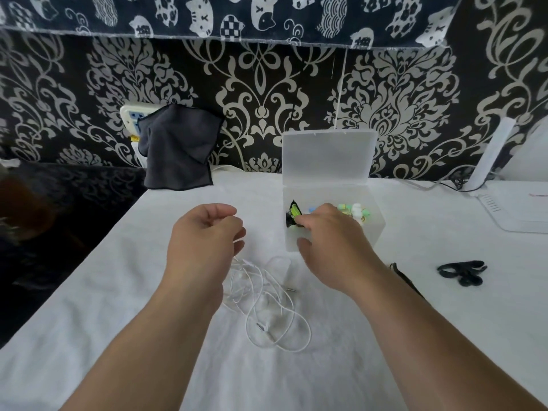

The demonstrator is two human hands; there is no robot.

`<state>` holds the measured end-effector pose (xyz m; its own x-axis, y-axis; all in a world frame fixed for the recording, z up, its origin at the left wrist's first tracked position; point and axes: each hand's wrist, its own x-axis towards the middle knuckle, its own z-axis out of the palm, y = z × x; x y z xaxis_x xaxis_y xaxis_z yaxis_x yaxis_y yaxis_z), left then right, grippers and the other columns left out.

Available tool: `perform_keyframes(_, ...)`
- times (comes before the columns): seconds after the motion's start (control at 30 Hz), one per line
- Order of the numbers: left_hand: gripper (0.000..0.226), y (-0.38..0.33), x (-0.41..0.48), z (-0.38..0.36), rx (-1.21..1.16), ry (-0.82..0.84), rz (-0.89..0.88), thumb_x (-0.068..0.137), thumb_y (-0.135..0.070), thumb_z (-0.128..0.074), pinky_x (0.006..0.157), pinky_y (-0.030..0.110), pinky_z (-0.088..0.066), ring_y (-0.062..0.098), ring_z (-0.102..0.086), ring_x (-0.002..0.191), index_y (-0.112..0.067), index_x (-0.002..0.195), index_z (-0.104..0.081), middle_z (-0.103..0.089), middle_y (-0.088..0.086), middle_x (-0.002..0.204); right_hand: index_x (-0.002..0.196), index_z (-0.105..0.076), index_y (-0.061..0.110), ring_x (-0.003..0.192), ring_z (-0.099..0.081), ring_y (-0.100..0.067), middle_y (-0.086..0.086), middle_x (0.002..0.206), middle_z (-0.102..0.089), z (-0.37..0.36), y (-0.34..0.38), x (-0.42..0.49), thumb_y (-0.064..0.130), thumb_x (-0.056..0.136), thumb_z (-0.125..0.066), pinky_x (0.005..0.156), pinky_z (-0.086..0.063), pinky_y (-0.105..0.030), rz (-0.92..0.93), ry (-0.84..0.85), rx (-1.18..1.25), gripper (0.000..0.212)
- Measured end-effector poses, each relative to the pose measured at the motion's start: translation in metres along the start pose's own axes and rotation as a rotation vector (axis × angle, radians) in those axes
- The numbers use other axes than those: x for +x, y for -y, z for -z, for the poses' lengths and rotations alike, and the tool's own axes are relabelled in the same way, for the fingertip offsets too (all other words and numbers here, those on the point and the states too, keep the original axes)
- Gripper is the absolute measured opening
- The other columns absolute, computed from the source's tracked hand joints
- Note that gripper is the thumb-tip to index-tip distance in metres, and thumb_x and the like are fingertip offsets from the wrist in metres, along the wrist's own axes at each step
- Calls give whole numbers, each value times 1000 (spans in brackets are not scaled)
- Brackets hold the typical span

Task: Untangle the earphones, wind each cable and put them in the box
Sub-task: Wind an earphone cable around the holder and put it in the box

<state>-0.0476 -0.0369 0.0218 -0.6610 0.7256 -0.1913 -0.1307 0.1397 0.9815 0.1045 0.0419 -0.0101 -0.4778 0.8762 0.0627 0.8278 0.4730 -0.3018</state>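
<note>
A white cloth covers the counter point(385, 336), which runs back to a wall of black wallpaper point(261, 93) with a silver damask pattern; a navy fabric printed with white cats point(237, 16) hangs along the top of the frame. At the upper left a dark grey cloth point(178, 149) hangs over a white power strip point(132, 117), and at the right edge a white router point(522, 215) lies on the counter with its antenna raised. A black looped thing point(462, 272), too blurred to name, lies at the right. In the centre stands a translucent box point(376, 229), its lid point(326, 155) upright against the wall. The right hand point(332, 232) reaches into the box from the front, fingers bent down onto a black-and-green bundle point(293, 213) in its left part, thumb apart outside the front wall; whether it grips the bundle I cannot tell. Pastel earphone pieces point(355, 212) lie in the box just right of that hand. The left hand point(204, 232) hovers left of the box with fingers curled in; a thin white strand shows at its fingertips, though a pinch cannot be confirmed. The white earphones point(267, 307) lie in a loose tangle on the counter between the two forearms, below the box
</note>
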Motion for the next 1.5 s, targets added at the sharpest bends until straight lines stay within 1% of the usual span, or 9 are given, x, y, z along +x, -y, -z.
perform_keyframes(0.1,15,-1,1,1,9,0,-11,90,2,-57,86,40,-59,20,-66,79,-11,93,-65,-63,7,85,149,-37,28,134,-42,-22,-5,139,-42,-9,-1,0,38,97,-51,118,-21,-47,6,72,-57,55)
perform_keyframes(0.23,16,-1,4,4,60,-13,-43,88,1,-59,88,42,-58,23,-65,84,-13,92,-65,-64,7,86,155,-20,22,145,-28,-25,-6,154,-33,-17,1,-2,48,99,-46,123,-3,-52,-29,86,-141,67)
perform_keyframes(0.6,17,3,12,10,130,-33,-75,87,0,-60,83,40,-56,20,-63,79,-15,93,-67,-65,4,85,127,-46,17,134,-39,-22,2,132,-49,-15,0,2,39,94,-54,121,-8,-50,-62,16,-71,41)
perform_keyframes(0.7,26,7,15,14,478,54,-204,88,0,-58,73,27,-50,11,-62,82,-19,101,-69,-68,-5,93,124,-59,14,125,-46,-27,-5,130,-53,-10,-1,0,23,90,-59,110,-31,-43,-66,-139,99,35)
perform_keyframes(0.8,38,14,12,14,885,207,-308,88,-1,-54,84,23,-44,10,-59,108,-27,111,-69,-62,-14,110,98,-70,12,95,-57,-25,-5,105,-61,-4,9,-8,3,84,-58,77,-44,-32,-27,-402,302,20)
perform_keyframes(0.97,41,21,8,7,1159,339,-318,91,-1,-45,89,24,-47,15,-60,112,-25,119,-64,-65,-8,121,136,-57,34,108,-60,-16,0,120,-62,-22,27,-29,11,93,-53,88,-47,-26,45,230,432,49)
perform_keyframes(1.1,39,21,9,10,1119,315,-248,91,-2,-41,73,27,-50,15,-65,95,-24,120,-56,-66,-10,103,150,-40,32,146,-24,-22,0,157,-29,-44,33,-37,13,93,-50,118,-25,-34,89,368,219,60)
perform_keyframes(1.3,50,21,9,12,1247,368,-275,95,-10,-57,81,24,-44,19,-59,105,-33,138,-49,-49,-1,132,130,-64,17,131,-47,-9,8,141,-55,-16,25,-38,9,91,-56,109,-36,-23,82,144,428,41)
perform_keyframes(1.5,9,7,-1,-5,1179,256,-447,83,-42,-74,86,38,-44,21,-48,98,-41,82,-66,-47,-5,96,95,-80,16,90,-71,-3,7,93,-77,30,0,-56,6,78,-78,84,-52,-15,-156,-23,942,20)
